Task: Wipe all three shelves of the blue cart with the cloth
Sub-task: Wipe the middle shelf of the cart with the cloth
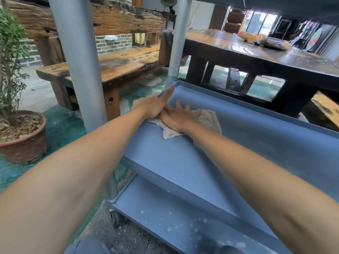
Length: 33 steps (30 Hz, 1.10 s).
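Mid-frame, I see both hands flat with fingers straight: my right hand (180, 117) presses the cloth (209, 121) onto the cart's middle shelf (183, 162). My left hand (156, 105) lies just beside it, on the shelf's left rim, touching the cloth's edge. Dusty bottom shelf (165, 222) at lower centre.

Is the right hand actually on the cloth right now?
Touching. The head view shows the right hand lying flat, fingers spread, on the cloth on the middle shelf, with cloth showing on both sides of it.
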Each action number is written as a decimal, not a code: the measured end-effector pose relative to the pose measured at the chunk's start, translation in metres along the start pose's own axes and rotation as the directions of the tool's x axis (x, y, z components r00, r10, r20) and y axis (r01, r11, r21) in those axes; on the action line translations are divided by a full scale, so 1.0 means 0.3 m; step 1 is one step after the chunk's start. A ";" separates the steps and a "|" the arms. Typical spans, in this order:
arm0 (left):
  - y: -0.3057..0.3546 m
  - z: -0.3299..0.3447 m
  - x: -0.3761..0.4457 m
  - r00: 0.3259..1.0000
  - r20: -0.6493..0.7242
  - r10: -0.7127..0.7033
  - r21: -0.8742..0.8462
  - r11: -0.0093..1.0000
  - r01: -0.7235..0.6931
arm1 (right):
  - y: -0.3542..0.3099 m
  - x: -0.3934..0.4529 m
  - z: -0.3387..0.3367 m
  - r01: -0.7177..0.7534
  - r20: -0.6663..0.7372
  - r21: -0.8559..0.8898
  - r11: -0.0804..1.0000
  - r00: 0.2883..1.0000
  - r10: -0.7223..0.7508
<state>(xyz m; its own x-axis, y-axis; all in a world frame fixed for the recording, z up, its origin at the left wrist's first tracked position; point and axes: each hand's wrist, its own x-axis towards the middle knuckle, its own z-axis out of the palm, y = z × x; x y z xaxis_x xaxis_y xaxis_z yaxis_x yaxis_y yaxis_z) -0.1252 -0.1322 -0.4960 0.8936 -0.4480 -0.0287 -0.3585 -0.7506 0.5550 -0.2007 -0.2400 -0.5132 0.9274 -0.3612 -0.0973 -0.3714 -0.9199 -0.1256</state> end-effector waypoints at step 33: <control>0.012 0.115 -0.150 0.867 0.119 0.484 0.123 0.859 -0.496 | 0.087 -0.341 -0.026 -0.101 -0.088 0.010 0.995 0.991 0.101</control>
<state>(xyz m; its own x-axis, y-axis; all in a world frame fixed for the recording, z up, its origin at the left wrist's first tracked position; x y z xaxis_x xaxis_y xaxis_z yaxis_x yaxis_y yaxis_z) -0.1760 -0.1314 -0.5214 0.5693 -0.8093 0.1448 -0.7848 -0.4825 0.3889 -0.3050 -0.2283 -0.4988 0.8852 -0.4646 -0.0220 -0.4635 -0.8773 -0.1246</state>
